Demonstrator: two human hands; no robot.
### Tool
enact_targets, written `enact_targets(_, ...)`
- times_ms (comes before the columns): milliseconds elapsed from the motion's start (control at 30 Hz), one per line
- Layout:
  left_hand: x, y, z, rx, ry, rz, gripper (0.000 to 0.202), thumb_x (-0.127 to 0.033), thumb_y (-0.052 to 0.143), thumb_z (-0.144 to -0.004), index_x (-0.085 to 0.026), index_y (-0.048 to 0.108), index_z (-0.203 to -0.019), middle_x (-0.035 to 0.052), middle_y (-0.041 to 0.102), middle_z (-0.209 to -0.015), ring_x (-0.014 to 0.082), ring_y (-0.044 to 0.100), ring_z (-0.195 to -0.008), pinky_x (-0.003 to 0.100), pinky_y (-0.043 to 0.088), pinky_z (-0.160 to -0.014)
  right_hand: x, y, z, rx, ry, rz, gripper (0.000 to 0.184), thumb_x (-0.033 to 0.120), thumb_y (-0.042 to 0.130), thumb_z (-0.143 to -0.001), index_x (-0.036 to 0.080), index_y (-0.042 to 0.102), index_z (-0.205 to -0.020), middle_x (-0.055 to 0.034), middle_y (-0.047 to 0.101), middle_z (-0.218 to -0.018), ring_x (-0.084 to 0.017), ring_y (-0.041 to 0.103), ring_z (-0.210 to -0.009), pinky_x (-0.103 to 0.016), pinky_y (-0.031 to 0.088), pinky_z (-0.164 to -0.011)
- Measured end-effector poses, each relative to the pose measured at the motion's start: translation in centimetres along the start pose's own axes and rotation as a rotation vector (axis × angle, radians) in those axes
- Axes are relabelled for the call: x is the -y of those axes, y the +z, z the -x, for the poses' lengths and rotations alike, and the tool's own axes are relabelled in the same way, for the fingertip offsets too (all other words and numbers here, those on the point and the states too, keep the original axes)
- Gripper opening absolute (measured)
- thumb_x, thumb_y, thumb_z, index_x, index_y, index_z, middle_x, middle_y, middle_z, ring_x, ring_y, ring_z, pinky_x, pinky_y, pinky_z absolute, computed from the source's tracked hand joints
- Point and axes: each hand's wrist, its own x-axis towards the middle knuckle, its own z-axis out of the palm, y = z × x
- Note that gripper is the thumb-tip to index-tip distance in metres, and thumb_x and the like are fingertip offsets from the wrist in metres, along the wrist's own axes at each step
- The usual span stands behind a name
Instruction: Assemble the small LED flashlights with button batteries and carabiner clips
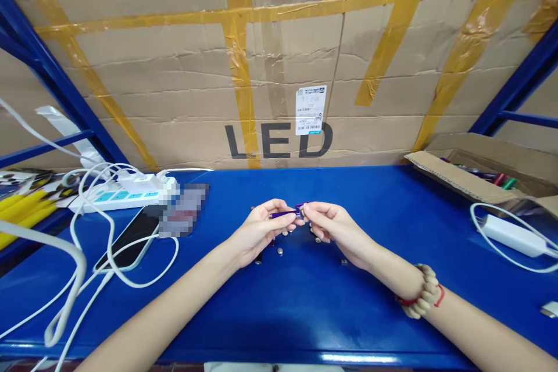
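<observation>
My left hand and my right hand meet over the middle of the blue table. Both pinch a thin purple pen-like stick held level between the fingertips, the left hand on its shaft and the right hand on its right end. Under and around the hands, several small silver button-like pieces lie loose on the table. A beaded bracelet and a red string circle my right wrist.
At the left sit a white power strip with white cables, a black phone and yellow sticks. An open cardboard box with coloured pens and a white adapter stand at the right. A taped cardboard wall marked LED closes the back.
</observation>
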Motion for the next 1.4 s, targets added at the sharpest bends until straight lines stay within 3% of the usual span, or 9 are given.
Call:
enact_targets(233,0.2,0.1,0.0,0.004,0.002,-0.004,0.023,-0.015,0.077,-0.067,-0.011,0.055,-0.075,0.0051,0.068,-0.067,0.0096,0.064,-0.061,0.016,0.049,-0.061,-0.6,0.3,-0.1,-0.028,-0.030,0.066,0.040,0.052,0.067,-0.068,0.014,0.062,-0.081,0.0065,0.047,-0.045,-0.004,0.036,-0.038,-0.016,0.026,-0.036)
enact_targets(333,0.2,0.4,0.0,-0.018,0.002,0.014,0.021,-0.016,0.074,-0.071,-0.011,0.055,-0.078,0.0039,0.066,-0.066,0.0102,0.065,-0.062,0.016,0.050,-0.061,-1.0,0.2,-0.2,-0.081,-0.087,0.093,0.037,0.049,0.069,-0.068,0.016,0.061,-0.081,0.0033,0.056,-0.057,-0.005,0.042,-0.038,-0.017,0.028,-0.035)
enact_targets(400,0.3,0.5,0.0,-0.046,0.015,0.029,0.019,-0.015,0.071,-0.075,-0.012,0.053,-0.082,0.0019,0.064,-0.065,0.0105,0.065,-0.061,0.017,0.051,-0.060,-1.3,0.1,-0.1,-0.118,-0.195,0.168,0.030,0.045,0.069,-0.070,0.017,0.061,-0.079,0.0010,0.061,-0.067,-0.005,0.046,-0.039,-0.018,0.032,-0.036)
enact_targets(600,0.6,1.1,0.3,-0.116,0.055,0.075,0.018,-0.012,0.063,-0.082,-0.015,0.048,-0.091,-0.0007,0.063,-0.067,0.0076,0.062,-0.052,0.015,0.050,-0.053,-1.6,0.1,0.4,-0.166,-0.718,0.587,0.011,0.029,0.064,-0.078,0.019,0.069,-0.079,-0.0048,0.067,-0.083,-0.007,0.052,-0.047,-0.021,0.042,-0.043)
enact_targets(733,0.8,1.7,0.7,-0.105,0.033,0.115,0.018,-0.014,0.061,-0.084,-0.016,0.047,-0.094,-0.0004,0.062,-0.069,0.0064,0.061,-0.054,0.014,0.049,-0.053,-1.4,0.3,0.7,-0.292,-0.824,0.617,0.008,0.024,0.069,-0.076,0.018,0.065,-0.080,-0.0020,0.066,-0.076,-0.006,0.050,-0.044,-0.019,0.041,-0.042)
enact_targets(833,0.8,1.9,0.8,-0.084,0.002,0.127,0.020,-0.018,0.064,-0.081,-0.017,0.047,-0.093,-0.0011,0.060,-0.069,0.0058,0.059,-0.054,0.013,0.046,-0.049,-1.2,0.1,0.8,-0.275,-0.895,0.637,0.008,0.023,0.067,-0.077,0.018,0.066,-0.083,-0.0025,0.067,-0.080,-0.005,0.050,-0.044,-0.019,0.043,-0.043)
enact_targets(1033,0.5,2.1,0.8,-0.049,-0.035,0.072,0.027,-0.030,0.071,-0.075,-0.018,0.048,-0.085,-0.0042,0.054,-0.067,0.0040,0.052,-0.049,0.011,0.032,-0.037,-1.2,-0.5,0.9,-0.267,-0.863,0.747,0.012,0.030,0.065,-0.080,0.023,0.071,-0.086,-0.0033,0.067,-0.081,-0.008,0.053,-0.052,-0.022,0.047,-0.049)
enact_targets(1200,0.8,2.0,0.9,0.003,-0.049,-0.037,0.028,-0.042,0.065,-0.077,-0.018,0.052,-0.083,-0.0077,0.041,-0.058,0.0040,0.043,-0.043,0.012,0.027,-0.034,-1.0,-0.7,0.7,-0.264,-0.839,0.706,0.013,0.032,0.064,-0.079,0.022,0.072,-0.082,-0.0044,0.066,-0.081,-0.009,0.053,-0.052,-0.023,0.046,-0.047)
enact_targets(1400,0.9,1.3,0.9,0.064,-0.040,-0.204,0.030,-0.045,0.058,-0.081,-0.017,0.051,-0.074,-0.0089,0.032,-0.052,0.0041,0.030,-0.039,0.013,0.020,-0.033,-0.2,-0.9,0.6,-0.187,-0.893,0.699,0.011,0.029,0.068,-0.077,0.019,0.072,-0.077,-0.0048,0.066,-0.078,-0.009,0.053,-0.050,-0.022,0.046,-0.047)
